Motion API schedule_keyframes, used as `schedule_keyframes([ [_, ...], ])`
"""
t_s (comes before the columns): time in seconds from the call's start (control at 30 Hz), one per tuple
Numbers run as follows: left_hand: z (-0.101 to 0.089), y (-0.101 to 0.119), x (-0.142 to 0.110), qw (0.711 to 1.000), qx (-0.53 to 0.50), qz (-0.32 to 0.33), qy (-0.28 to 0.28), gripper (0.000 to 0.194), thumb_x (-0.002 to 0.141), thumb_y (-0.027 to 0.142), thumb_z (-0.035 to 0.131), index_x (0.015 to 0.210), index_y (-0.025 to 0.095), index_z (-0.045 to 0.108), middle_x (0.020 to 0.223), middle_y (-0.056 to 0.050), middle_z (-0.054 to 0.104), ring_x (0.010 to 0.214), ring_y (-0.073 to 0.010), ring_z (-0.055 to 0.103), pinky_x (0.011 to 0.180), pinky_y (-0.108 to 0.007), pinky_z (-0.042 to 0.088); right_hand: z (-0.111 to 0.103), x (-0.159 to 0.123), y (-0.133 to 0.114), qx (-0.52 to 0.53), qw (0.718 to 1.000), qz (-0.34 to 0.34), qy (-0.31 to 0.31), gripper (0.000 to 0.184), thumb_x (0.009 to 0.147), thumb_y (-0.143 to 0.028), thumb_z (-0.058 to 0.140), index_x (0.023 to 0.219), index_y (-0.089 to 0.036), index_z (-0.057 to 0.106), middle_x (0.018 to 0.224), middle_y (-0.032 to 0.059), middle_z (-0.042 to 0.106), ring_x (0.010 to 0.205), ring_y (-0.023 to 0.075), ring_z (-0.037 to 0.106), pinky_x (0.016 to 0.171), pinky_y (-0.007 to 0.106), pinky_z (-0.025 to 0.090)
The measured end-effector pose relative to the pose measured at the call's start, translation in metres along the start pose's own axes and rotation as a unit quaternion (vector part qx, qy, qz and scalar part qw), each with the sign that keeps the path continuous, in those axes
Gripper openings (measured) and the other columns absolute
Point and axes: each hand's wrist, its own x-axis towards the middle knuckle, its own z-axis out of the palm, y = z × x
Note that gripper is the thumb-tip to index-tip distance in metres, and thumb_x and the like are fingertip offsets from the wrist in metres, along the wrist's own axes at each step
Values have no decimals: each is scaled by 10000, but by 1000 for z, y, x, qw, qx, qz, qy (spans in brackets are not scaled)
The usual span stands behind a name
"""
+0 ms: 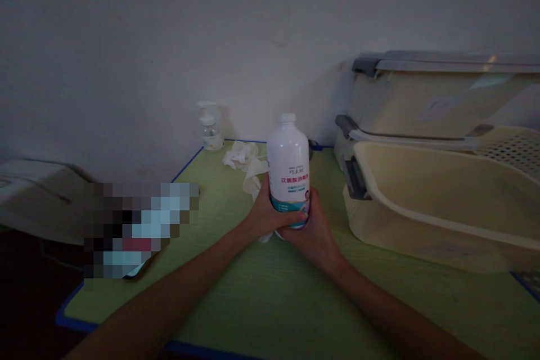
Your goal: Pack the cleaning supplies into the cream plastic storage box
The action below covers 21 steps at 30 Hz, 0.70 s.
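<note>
Both my hands grip a large white disinfectant bottle with red lettering and a teal band low on its label. It stands upright at the middle of the view, its neck at the top. My left hand wraps the lower left side, with the thumb lying across the front of the label. Against the lower right side and base is my right hand, its fingers partly hidden behind the bottle. Crumpled white tissue or cloth lies on the table behind and to the left of the bottle.
The green table has a blue edge. A clear pump bottle stands at the back left corner. A pixelated flat object lies by the left edge. At right are an open cream basin and a lidded storage box.
</note>
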Motion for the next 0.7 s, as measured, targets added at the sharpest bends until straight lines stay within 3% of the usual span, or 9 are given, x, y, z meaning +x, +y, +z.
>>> schedule_keyframes([
  [0.2,-6,2,3,994,-61,-82,-28,691,390,343,870,970,170,537,952,-69,668,922,-277,631,826,-442,502,0,-2,-1,0,1000,31,-1,675,574,-269,719,1149,-239,366,1101,86,591,969,257,606,829,448,501],
  [0.3,-6,3,3,993,-60,-103,-11,648,395,332,871,937,146,569,919,-73,680,895,-275,641,824,-444,508,1,-2,-1,5,999,39,-2,649,588,-282,716,1141,-235,380,1111,89,590,985,261,602,834,449,502],
  [0.7,-2,6,3,995,-70,-68,-12,630,387,296,877,921,129,586,906,-78,684,869,-269,647,831,-443,505,0,0,-1,4,1000,13,-9,645,587,-226,693,1149,-232,376,1107,86,607,1010,253,603,851,431,499],
])
